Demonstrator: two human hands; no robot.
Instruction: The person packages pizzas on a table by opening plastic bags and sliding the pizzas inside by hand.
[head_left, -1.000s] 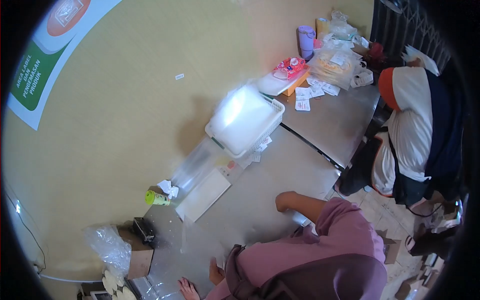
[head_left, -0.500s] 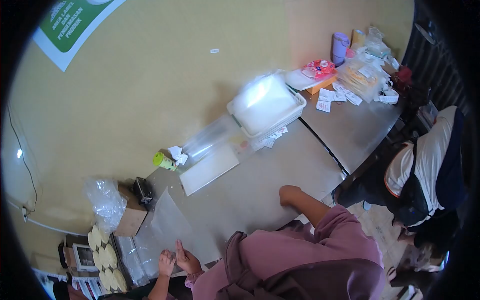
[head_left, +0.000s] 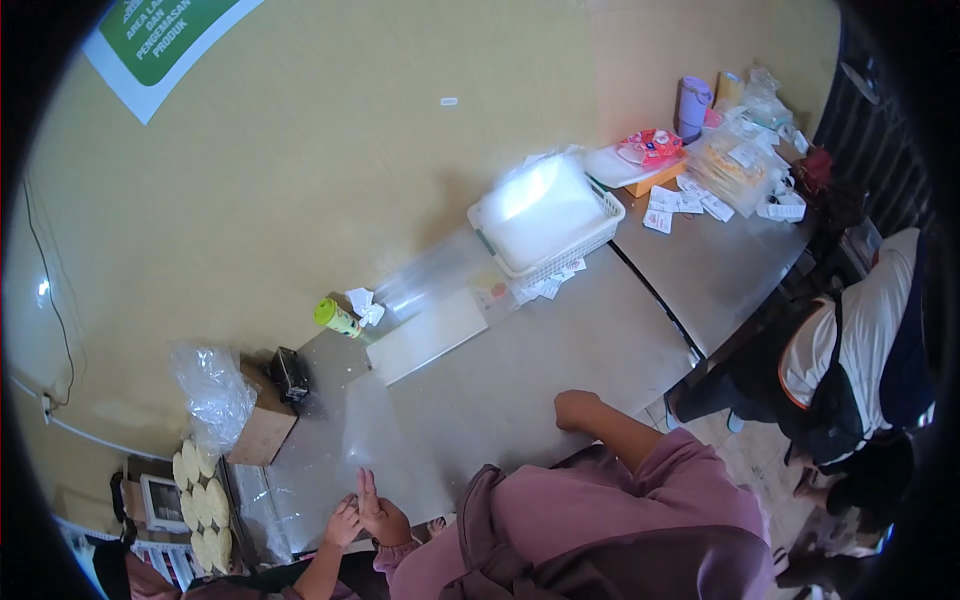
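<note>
Head view: left hand (head_left: pixel 382 517) straight-fingered near filmy plastic (head_left: pixel 369 428), right hand (head_left: pixel 577 411) over metal table (head_left: pixel 530 370), grip unclear.

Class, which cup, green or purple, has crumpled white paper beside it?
The green cup has the crumpled paper beside it; the purple cup stands near the red packet.

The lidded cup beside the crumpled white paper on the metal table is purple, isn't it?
No, the colour is wrong: the head view shows a lime-green lidded cup. It is beside the crumpled white paper on the metal table.
</note>
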